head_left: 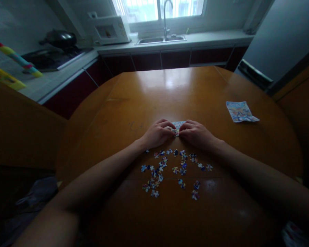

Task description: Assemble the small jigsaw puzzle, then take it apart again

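A small assembled section of jigsaw puzzle (pixel 179 124) lies on the wooden table, pale blue and white along its far side. My left hand (pixel 160 133) grips its left edge with curled fingers. From the other side, my right hand (pixel 195 133) has its thumb and fingers closed on the right edge, near a multicoloured part (pixel 176 132) between the fingertips. The hands cover much of the section's sides. Closer to me, loose jigsaw pieces (pixel 161 168) are scattered in clusters, mostly blue, white and dark.
A creased printed picture sheet (pixel 239 111) rests on the right of the round wooden table (pixel 170 89). Beyond the table run a counter with a sink (pixel 150 40), a white microwave (pixel 110 30) and a stove with a black pot (pixel 60 38). A fridge (pixel 275 41) stands at right.
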`<action>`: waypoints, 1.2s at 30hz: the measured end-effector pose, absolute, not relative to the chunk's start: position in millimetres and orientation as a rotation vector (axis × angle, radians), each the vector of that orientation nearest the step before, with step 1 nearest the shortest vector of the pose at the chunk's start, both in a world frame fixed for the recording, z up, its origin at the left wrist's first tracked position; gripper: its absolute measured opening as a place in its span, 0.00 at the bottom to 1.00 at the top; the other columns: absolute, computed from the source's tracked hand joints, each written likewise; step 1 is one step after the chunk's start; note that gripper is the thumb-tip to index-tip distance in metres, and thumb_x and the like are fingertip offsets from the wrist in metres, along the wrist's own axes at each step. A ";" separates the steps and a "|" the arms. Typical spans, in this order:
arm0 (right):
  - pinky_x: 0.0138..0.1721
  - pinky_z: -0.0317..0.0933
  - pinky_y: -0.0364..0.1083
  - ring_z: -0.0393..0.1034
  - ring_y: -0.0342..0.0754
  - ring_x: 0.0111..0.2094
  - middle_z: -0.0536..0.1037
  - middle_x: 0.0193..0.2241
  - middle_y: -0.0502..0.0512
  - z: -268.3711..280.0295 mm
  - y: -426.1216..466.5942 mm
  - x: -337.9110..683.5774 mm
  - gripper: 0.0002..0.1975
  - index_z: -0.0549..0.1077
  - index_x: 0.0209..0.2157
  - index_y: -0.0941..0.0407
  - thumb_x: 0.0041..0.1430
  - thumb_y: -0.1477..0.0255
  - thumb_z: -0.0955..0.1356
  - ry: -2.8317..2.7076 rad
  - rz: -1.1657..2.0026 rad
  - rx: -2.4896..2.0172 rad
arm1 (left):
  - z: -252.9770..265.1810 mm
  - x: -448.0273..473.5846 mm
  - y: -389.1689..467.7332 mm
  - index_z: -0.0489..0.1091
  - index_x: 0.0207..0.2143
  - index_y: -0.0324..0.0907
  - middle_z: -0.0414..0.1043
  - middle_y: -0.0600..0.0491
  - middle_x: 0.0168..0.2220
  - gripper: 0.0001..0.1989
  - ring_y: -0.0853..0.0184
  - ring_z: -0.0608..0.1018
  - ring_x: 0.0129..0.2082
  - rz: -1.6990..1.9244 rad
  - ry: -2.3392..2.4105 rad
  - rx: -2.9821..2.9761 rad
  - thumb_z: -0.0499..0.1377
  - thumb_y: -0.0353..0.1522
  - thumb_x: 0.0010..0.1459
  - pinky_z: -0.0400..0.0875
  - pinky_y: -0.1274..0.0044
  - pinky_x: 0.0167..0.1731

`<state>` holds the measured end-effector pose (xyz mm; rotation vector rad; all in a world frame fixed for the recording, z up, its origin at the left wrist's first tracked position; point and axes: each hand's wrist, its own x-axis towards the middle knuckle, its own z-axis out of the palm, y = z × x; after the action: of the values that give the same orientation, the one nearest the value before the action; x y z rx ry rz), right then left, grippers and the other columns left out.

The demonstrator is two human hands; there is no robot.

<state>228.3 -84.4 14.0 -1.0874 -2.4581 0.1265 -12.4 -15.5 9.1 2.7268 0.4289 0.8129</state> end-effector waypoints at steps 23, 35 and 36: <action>0.47 0.67 0.55 0.68 0.55 0.44 0.78 0.40 0.58 12.8 -85.1 235.7 0.12 0.83 0.32 0.49 0.61 0.77 0.68 -2.186 0.241 -1.225 | 11.0 -11.3 -20.5 0.78 0.49 0.54 0.74 0.50 0.52 0.15 0.59 0.70 0.50 0.718 0.400 2.816 0.56 0.29 0.66 0.72 0.62 0.51; 0.49 0.65 0.55 0.66 0.56 0.47 0.79 0.44 0.57 14.9 -86.3 234.4 0.13 0.84 0.36 0.49 0.66 0.72 0.66 -2.286 0.108 -1.268 | 9.4 -10.8 -19.5 0.79 0.48 0.55 0.74 0.50 0.51 0.14 0.59 0.69 0.50 0.714 0.415 2.802 0.57 0.30 0.67 0.72 0.62 0.52; 0.49 0.65 0.55 0.66 0.55 0.47 0.79 0.45 0.57 14.5 -86.4 234.5 0.12 0.84 0.37 0.49 0.66 0.72 0.66 -2.281 0.110 -1.265 | 9.0 -10.7 -19.3 0.79 0.48 0.55 0.74 0.50 0.51 0.14 0.59 0.69 0.50 0.714 0.413 2.798 0.56 0.30 0.68 0.71 0.62 0.52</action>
<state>234.5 -86.4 14.5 -1.2654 -2.2806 0.1100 -10.7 -19.3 9.0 2.7982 0.4127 0.7142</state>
